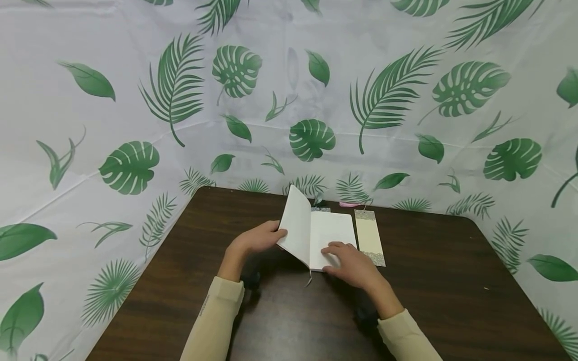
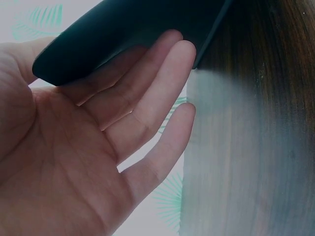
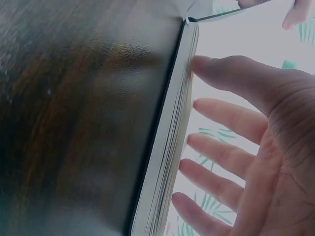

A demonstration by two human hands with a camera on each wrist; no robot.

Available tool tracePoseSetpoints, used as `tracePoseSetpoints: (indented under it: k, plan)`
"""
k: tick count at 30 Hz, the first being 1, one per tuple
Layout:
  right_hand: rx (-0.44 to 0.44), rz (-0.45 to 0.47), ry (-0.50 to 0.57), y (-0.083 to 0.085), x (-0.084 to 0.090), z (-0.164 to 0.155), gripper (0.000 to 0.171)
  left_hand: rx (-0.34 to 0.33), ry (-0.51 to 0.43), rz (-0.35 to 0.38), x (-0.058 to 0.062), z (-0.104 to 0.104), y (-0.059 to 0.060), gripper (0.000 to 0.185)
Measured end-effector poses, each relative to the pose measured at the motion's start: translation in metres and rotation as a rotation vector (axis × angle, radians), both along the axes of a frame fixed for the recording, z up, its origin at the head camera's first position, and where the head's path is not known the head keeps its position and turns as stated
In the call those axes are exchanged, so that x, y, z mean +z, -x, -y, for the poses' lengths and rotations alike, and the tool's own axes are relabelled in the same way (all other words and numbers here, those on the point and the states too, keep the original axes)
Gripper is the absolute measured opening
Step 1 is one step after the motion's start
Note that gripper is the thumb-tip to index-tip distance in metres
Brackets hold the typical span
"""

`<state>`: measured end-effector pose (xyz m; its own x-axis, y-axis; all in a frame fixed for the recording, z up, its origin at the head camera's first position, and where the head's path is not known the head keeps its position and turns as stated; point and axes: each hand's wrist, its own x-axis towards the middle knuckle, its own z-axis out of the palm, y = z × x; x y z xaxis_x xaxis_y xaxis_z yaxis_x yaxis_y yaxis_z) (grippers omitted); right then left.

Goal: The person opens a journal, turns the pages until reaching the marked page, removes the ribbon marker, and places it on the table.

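Dark-brown wooden table (image 1: 451, 281) carrying an open notebook (image 1: 331, 235) near its far-middle edge, flanked by two hands. Left hand (image 1: 257, 239): forearm in a cream sleeve (image 1: 212, 321) angled up from the near edge, wrist straight, fingers extended beneath the raised left leaf of the notebook — the cover and pages stand tilted upward, propped by the fingertips. The left wrist view shows the palm (image 2: 74, 162) open toward the camera, fingers straight and slightly spread, their tips touching the underside of the dark cover (image 2: 128, 34); nothing is clasped. Right hand (image 1: 354, 263): palm down, fingers relaxed and loosely spread, resting on the near-right corner of the flat right page. The right wrist view shows the thumb (image 3: 221, 73) tip against the page block's edge (image 3: 172, 147), the other fingers (image 3: 221, 147) stretched out and apart — no pinch is formed. A thin ribbon marker (image 1: 309, 278) hangs from the spine onto the table at the near side. Just right of the notebook lies a pale, narrow bookmark (image 1: 369, 237), lengthwise, beside the right page. A white backdrop printed with green leaves (image 1: 311, 140) encloses the table on the left, far and right sides.
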<state>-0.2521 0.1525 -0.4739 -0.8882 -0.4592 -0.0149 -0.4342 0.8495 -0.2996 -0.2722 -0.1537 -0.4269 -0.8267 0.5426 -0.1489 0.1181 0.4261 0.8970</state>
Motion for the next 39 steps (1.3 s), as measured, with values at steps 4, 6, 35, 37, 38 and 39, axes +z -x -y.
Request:
tracePoseSetpoints:
  k: [4,6,35,37,38,39]
  plan:
    - [0.032,0.0,0.011,0.001,0.001,0.0,0.035,0.0,0.006,-0.004,0.001,0.0,-0.001,0.042]
    - [0.042,-0.014,0.014,0.001,0.002,0.0,0.025,0.0,0.005,-0.003,0.001,0.0,-0.001,0.043]
    - [-0.109,-0.378,-0.068,-0.007,0.029,-0.003,0.067,0.009,-0.009,0.0,-0.001,-0.001,-0.003,0.042]
    - [-0.126,-0.395,-0.026,-0.007,0.03,-0.002,0.077,0.015,-0.011,-0.001,0.0,-0.001,-0.003,0.042]
    - [-0.134,-0.399,-0.002,-0.007,0.031,-0.001,0.081,0.018,-0.013,-0.002,0.0,-0.002,-0.003,0.042]
    - [-0.144,-0.404,0.021,-0.007,0.031,0.0,0.086,0.017,-0.013,-0.003,0.0,-0.002,-0.003,0.042]
